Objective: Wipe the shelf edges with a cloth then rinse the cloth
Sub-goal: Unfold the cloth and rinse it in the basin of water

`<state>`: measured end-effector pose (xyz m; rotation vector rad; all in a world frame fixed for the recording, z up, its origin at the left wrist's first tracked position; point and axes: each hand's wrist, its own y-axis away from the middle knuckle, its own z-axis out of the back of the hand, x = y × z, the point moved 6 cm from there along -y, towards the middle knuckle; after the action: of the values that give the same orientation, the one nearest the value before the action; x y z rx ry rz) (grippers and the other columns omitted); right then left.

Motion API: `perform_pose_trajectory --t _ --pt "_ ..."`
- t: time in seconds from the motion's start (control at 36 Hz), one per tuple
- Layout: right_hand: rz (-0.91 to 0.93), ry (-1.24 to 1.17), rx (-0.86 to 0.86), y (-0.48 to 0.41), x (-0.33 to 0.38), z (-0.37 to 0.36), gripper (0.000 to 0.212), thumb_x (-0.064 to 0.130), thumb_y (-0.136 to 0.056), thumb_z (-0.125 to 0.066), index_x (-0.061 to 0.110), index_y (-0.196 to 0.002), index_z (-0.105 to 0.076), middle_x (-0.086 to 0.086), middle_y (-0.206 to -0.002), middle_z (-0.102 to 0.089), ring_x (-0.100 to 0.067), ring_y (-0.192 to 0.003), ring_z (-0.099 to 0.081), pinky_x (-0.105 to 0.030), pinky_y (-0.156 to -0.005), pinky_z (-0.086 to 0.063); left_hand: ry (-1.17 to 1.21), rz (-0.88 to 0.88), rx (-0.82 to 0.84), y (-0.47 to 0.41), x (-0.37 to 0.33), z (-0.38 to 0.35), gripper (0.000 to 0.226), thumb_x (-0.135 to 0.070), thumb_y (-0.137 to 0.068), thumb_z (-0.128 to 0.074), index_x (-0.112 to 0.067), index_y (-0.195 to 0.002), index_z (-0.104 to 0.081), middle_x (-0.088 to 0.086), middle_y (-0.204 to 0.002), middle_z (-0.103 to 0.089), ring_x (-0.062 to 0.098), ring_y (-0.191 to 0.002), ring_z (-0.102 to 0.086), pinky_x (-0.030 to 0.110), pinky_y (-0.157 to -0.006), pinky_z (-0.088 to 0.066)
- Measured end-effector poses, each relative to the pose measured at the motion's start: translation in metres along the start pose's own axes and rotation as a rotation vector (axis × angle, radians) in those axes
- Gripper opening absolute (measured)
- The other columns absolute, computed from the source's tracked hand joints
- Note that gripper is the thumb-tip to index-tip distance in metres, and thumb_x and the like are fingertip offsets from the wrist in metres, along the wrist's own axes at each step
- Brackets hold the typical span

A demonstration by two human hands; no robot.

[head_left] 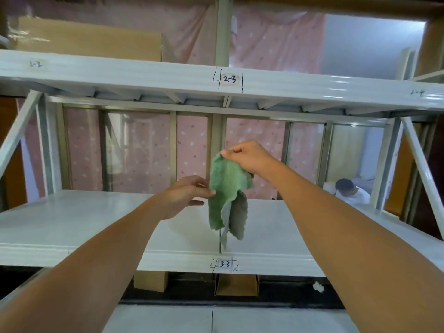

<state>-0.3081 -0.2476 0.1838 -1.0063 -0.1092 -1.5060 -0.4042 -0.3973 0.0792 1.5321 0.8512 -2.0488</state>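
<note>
A green cloth (224,188) with a grey underside hangs in the air above the middle white shelf (72,224). My right hand (249,157) pinches its top corner between thumb and fingers. My left hand (187,194) touches the cloth's left edge at mid height, fingers closing on it. The front edge of this shelf (168,260) carries a label "3-3". The front edge of the upper shelf (144,75), marked "2-3", runs across the view above my hands.
White metal uprights and diagonal braces (418,169) frame the rack. Cardboard boxes (236,284) sit below the middle shelf. A cardboard sheet (89,39) rests on the upper shelf. A person in white (353,192) is behind the rack at right. Pink plastic sheeting hangs behind.
</note>
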Motion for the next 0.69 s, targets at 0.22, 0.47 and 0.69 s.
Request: perform_pose_trajectory --t 0.22,0.47,0.69 --pt "-0.224 -0.105 -0.031 -0.01 -0.017 0.003 0.023 0.027 -0.091 -0.072 0.005 -0.087 -0.065 -0.003 -0.051 -0.049 -0.016 -0.04 -0.049 -0.026 -0.044 -0.046 -0.092 -0.24 -0.211 -0.002 -0.049 -0.032 0.039 -0.027 -0.075 -0.085 -0.007 -0.095 -0.059 0.007 -0.081 -0.066 0.02 -0.076 -0.064 0.036 -0.071 -0.053" --pt "-0.3 -0.14 -0.18 -0.02 -0.029 0.006 0.026 0.027 -0.094 -0.068 0.004 -0.081 -0.065 -0.007 -0.057 -0.058 -0.015 -0.039 -0.049 -0.024 -0.042 -0.045 -0.332 -0.355 -0.241 -0.01 -0.061 -0.051 0.03 -0.03 -0.08 -0.08 -0.008 -0.094 -0.067 0.002 -0.08 -0.064 0.014 -0.072 -0.056 0.031 -0.071 -0.046" --pt "-0.301 -0.145 -0.12 -0.019 -0.052 0.016 0.025 0.022 -0.096 -0.064 0.002 -0.109 -0.071 -0.006 -0.062 -0.049 -0.014 -0.042 -0.041 -0.023 -0.041 -0.039 0.063 -0.005 -0.442 -0.034 -0.038 -0.014 0.022 -0.024 -0.089 -0.07 -0.004 -0.098 -0.072 0.014 -0.092 -0.074 0.029 -0.087 -0.072 0.039 -0.077 -0.06"
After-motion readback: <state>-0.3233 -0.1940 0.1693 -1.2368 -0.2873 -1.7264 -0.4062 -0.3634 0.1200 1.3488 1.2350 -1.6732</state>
